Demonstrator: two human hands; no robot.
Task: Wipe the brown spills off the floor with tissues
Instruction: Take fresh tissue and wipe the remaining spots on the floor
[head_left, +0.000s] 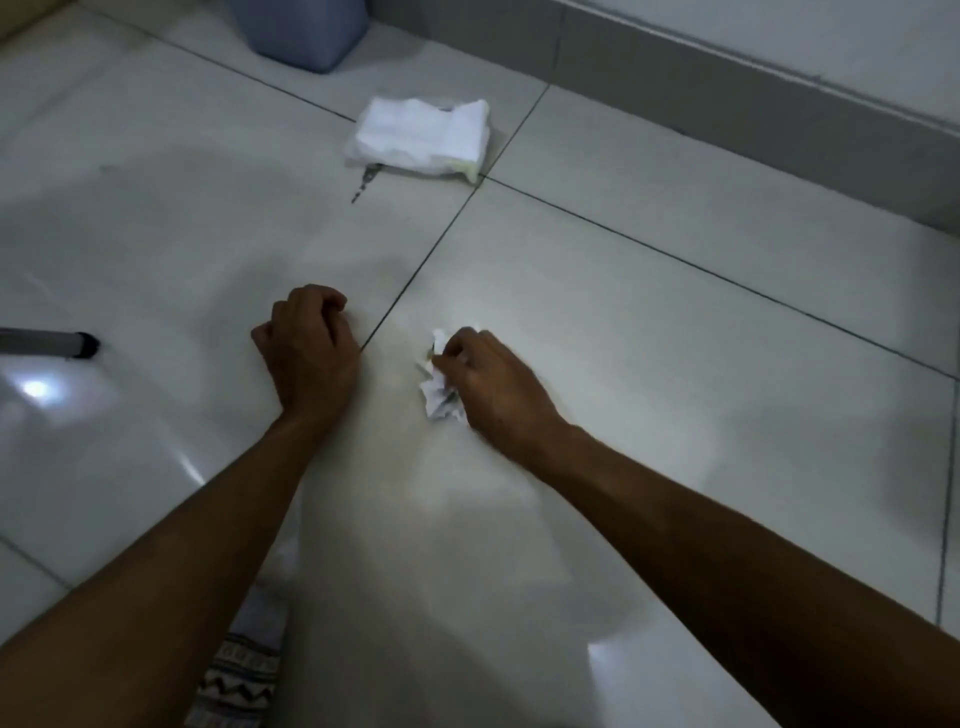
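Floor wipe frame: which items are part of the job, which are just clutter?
Job: crumpled tissue gripped by right hand; tissue pack; tiled floor.
Clutter: blue bin; grey leg with black tip; left hand curled, holding nothing.

Glossy, smooth tile floor (675, 322); crumpled soft paper tissue (439, 384); thin crinkly plastic tissue pack (421, 137).

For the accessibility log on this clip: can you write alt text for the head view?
A person's right hand presses a crumpled white tissue onto a glossy tiled floor, while the left hand rests curled on the floor beside it. Farther off lies an opened pack of white tissues, with a small dark streak at its near edge.
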